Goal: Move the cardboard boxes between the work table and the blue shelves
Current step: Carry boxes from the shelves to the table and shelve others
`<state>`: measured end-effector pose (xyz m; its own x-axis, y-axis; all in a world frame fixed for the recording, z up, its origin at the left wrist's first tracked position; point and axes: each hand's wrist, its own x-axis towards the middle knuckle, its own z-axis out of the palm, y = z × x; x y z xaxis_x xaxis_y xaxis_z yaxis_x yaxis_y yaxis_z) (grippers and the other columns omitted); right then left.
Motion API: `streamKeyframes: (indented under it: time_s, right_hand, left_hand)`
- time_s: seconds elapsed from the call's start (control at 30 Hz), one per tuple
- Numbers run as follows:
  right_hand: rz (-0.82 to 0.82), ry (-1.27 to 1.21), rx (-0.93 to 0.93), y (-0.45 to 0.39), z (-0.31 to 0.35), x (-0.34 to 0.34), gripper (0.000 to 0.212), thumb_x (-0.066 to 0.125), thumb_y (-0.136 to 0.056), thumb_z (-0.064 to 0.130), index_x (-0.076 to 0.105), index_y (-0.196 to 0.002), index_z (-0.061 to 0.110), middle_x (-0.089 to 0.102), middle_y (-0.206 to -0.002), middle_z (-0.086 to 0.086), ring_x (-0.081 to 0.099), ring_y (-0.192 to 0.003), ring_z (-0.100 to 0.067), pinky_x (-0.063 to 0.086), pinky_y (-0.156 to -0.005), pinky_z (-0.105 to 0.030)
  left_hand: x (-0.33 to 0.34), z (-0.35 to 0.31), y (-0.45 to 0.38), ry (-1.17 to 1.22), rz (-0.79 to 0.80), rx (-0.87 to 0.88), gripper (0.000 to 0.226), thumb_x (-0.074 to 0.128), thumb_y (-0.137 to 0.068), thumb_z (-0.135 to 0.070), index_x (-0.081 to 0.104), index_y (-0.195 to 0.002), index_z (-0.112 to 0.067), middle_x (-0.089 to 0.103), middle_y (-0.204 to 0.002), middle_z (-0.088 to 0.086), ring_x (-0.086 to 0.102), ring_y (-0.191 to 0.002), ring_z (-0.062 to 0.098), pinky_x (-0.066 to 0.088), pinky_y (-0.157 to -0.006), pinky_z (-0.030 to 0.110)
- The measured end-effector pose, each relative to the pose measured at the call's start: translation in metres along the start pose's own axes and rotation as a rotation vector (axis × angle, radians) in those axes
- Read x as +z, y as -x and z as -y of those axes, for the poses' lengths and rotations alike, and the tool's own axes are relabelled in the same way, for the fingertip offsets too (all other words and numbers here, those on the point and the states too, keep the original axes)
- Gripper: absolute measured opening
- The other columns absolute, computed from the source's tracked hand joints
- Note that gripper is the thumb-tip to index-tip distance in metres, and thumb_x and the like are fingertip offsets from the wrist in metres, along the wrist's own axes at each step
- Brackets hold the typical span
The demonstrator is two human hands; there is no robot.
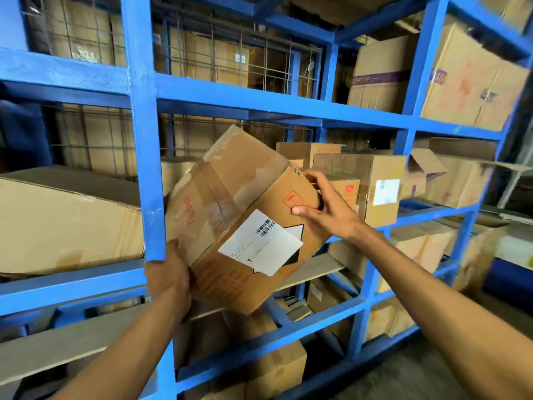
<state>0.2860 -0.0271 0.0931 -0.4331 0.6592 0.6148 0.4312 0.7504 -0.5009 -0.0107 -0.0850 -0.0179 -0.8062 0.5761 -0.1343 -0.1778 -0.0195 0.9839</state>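
Observation:
A taped brown cardboard box (230, 203) with a white barcode label and red print hangs tilted in front of the blue shelves (141, 140), at the middle level. My left hand (167, 277) grips its lower left corner from below. My right hand (323, 206) presses on its upper right side, fingers spread over the red symbol. The box's far end points into the open bay right of the blue upright. The work table is out of view.
Smaller boxes (372, 183) fill the right part of the same bay. A large box (66, 223) lies in the left bay. More cartons (473, 82) sit above and below (277, 368). Wire mesh backs the upper bays. Grey floor shows at bottom right.

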Motion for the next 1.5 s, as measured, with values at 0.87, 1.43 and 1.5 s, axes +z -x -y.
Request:
streamKeyframes:
  time_s: [0.87, 1.43, 1.5]
  right_hand:
    - [-0.364, -0.362, 0.33, 0.175, -0.002, -0.02, 0.052, 0.042, -0.097, 0.059, 0.054, -0.137, 0.028, 0.066, -0.125, 0.01, 0.06, -0.117, -0.001, 0.048, -0.095, -0.015]
    - [-0.753, -0.089, 0.568, 0.313, -0.049, -0.135, 0.042, 0.039, -0.101, 0.055, 0.065, -0.108, 0.024, 0.074, -0.099, 0.001, 0.071, -0.098, -0.016, 0.055, -0.085, -0.029]
    - [-0.805, -0.041, 0.586, 0.334, -0.049, -0.147, 0.04, 0.038, -0.101, 0.055, 0.063, -0.111, 0.025, 0.074, -0.098, 0.006, 0.071, -0.095, -0.012, 0.055, -0.078, -0.02]
  left_hand:
    - [-0.035, 0.004, 0.144, -0.064, 0.081, 0.587, 0.058, 0.044, -0.087, -0.073, 0.06, -0.078, -0.019, 0.06, -0.074, -0.002, 0.054, -0.077, 0.024, 0.037, -0.071, 0.034]
    - [0.141, 0.056, 0.23, -0.122, 0.845, 0.686, 0.044, 0.032, -0.095, -0.067, 0.055, -0.095, -0.029, 0.068, -0.086, -0.001, 0.067, -0.083, 0.012, 0.055, -0.082, 0.047]
    - [0.165, 0.064, 0.248, -0.086, 0.89, 0.714, 0.036, 0.035, -0.097, -0.06, 0.053, -0.092, -0.029, 0.065, -0.083, -0.004, 0.063, -0.077, 0.003, 0.054, -0.081, 0.043]
